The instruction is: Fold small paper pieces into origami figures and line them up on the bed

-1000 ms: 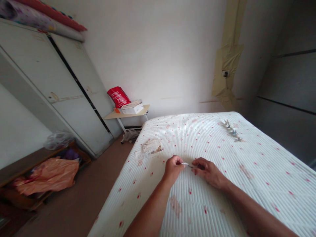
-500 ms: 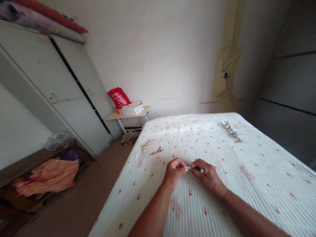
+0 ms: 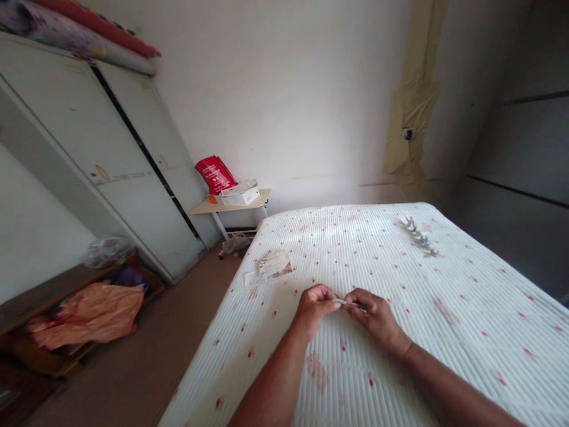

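Over the bed, my left hand (image 3: 313, 309) and my right hand (image 3: 377, 315) nearly meet at the fingertips. Both are closed in a pinch on a small, thin, whitish strip (image 3: 341, 302) that looks like folded paper. Its ends are partly hidden behind the fingers. To the left of my hands, torn pieces of printed paper (image 3: 273, 265) lie on the patterned quilted cover (image 3: 347, 385). A row of small greyish-white folded pieces (image 3: 418, 238) rests farther off to the right; their exact kind is unclear.
A small table (image 3: 204, 207) beyond the bed's far left corner carries a red bag (image 3: 216, 175) and a white box (image 3: 240, 196). Tall cabinets (image 3: 120, 172) stand at left, with rolled mats (image 3: 98, 44) on top. An orange plastic bag (image 3: 91, 314) lies on low wooden furniture.
The strip between my fingers has turned slightly and more of its length shows toward my right hand. Both hands stay in nearly the same place.
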Tool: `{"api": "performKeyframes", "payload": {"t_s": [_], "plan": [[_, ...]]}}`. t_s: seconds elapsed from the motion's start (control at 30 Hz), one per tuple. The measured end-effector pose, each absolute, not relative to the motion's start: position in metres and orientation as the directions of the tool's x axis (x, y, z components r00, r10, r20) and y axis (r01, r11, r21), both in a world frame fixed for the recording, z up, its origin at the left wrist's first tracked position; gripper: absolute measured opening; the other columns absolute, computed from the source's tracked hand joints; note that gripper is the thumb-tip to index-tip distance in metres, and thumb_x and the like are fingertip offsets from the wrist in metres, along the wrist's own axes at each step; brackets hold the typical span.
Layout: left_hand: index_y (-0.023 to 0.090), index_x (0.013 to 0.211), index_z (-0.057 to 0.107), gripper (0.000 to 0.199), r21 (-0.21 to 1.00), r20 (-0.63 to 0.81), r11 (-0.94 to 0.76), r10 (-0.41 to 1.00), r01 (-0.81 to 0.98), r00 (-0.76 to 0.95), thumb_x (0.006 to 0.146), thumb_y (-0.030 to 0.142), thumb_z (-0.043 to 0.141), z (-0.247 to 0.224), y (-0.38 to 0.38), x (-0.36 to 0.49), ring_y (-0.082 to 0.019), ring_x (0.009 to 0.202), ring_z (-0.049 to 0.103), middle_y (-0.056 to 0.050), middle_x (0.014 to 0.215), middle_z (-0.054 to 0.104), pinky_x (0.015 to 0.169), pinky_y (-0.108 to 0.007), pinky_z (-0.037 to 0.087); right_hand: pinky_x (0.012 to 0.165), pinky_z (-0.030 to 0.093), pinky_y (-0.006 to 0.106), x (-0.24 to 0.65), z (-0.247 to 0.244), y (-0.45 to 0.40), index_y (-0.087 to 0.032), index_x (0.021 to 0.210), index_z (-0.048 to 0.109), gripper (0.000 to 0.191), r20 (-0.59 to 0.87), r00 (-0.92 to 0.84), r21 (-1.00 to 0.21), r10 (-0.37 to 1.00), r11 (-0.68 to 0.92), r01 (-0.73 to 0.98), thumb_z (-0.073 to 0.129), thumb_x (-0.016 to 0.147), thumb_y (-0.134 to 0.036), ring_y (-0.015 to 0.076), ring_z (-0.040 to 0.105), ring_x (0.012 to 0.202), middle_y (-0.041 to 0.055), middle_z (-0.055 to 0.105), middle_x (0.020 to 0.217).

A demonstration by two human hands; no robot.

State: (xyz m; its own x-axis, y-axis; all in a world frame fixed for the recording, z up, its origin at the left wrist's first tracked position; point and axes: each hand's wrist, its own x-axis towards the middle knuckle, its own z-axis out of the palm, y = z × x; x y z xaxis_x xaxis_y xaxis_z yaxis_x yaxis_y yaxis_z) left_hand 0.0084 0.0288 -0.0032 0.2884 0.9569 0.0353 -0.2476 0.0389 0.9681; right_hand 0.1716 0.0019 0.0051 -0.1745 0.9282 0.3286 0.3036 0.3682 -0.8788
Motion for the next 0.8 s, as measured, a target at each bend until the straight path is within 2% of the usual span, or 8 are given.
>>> {"api": "performKeyframes", "payload": {"t_s": [0.13, 0.23, 0.4, 0.53, 0.63, 0.8], "plan": [[0.013, 0.065, 0.054, 0.015, 0.943, 0.01, 0.084, 0.96, -0.323, 0.28, 0.058, 0.017, 0.067, -0.002, 0.029, 0.01, -0.01, 0.051, 0.052, 0.0, 0.054, 0.06, 0.054, -0.021, 0.037, 0.063, 0.04, 0.025, 0.172, 0.008, 0.003, -0.017, 0.077, 0.063, 0.022, 0.15, -0.221, -0.982, 0.964, 0.171, 0.082, 0.056, 0.077, -0.038, 0.0139, 0.053, 0.063, 0.0003, 0.059, 0.063], [0.014, 0.068, 0.054, 0.018, 0.924, -0.014, 0.122, 0.958, -0.362, 0.287, 0.057, 0.017, 0.068, -0.002, 0.029, 0.011, -0.01, 0.051, 0.052, 0.001, 0.055, 0.058, 0.053, -0.022, 0.037, 0.067, 0.04, 0.026, 0.169, 0.012, 0.002, -0.016, 0.077, 0.065, 0.025, 0.09, -0.224, -0.996, 0.97, 0.089, -0.017, 0.057, 0.077, -0.04, 0.0139, 0.054, 0.064, 0.0011, 0.061, 0.062], [0.015, 0.071, 0.054, 0.015, 0.929, 0.008, 0.099, 0.958, -0.356, 0.288, 0.06, 0.017, 0.065, -0.001, 0.028, 0.012, -0.01, 0.055, 0.053, 0.001, 0.06, 0.058, 0.058, -0.023, 0.04, 0.061, 0.038, 0.024, 0.163, 0.016, 0.0, -0.016, 0.074, 0.063, 0.024, -0.007, -0.213, -0.987, 0.977, -0.041, -0.155, 0.062, 0.071, -0.04, 0.012, 0.051, 0.059, -0.0005, 0.058, 0.058], [0.014, 0.075, 0.058, 0.012, 0.982, 0.08, -0.038, 0.972, -0.187, 0.219, 0.064, 0.017, 0.062, 0.008, 0.022, 0.014, -0.012, 0.063, 0.054, -0.001, 0.068, 0.06, 0.063, -0.023, 0.041, 0.057, 0.036, 0.023, 0.162, 0.011, 0.001, -0.016, 0.071, 0.062, 0.025, -0.023, -0.138, -0.989, 0.99, -0.043, -0.141, 0.062, 0.071, -0.041, 0.0104, 0.047, 0.054, -0.0019, 0.055, 0.054], [0.015, 0.085, 0.06, 0.023, 0.986, 0.16, -0.148, 0.97, -0.078, 0.182, 0.062, 0.016, 0.063, 0.013, 0.018, 0.017, -0.014, 0.072, 0.055, -0.003, 0.081, 0.062, 0.066, -0.023, 0.041, 0.056, 0.036, 0.023, 0.162, 0.008, 0.003, -0.016, 0.071, 0.062, 0.026, -0.001, -0.09, -0.997, 0.996, -0.008, -0.078, 0.061, 0.071, -0.042, 0.0105, 0.047, 0.054, -0.0019, 0.055, 0.055], [0.015, 0.08, 0.064, 0.018, 0.972, 0.197, -0.207, 0.976, 0.113, 0.096, 0.063, 0.02, 0.064, 0.013, 0.018, 0.017, -0.014, 0.068, 0.054, -0.003, 0.075, 0.062, 0.064, -0.023, 0.041, 0.058, 0.037, 0.024, 0.164, 0.006, 0.004, -0.016, 0.071, 0.062, 0.025, 0.104, -0.08, -0.992, 0.991, 0.11, 0.067, 0.058, 0.074, -0.041, 0.0122, 0.049, 0.057, -0.0011, 0.056, 0.058]]}}
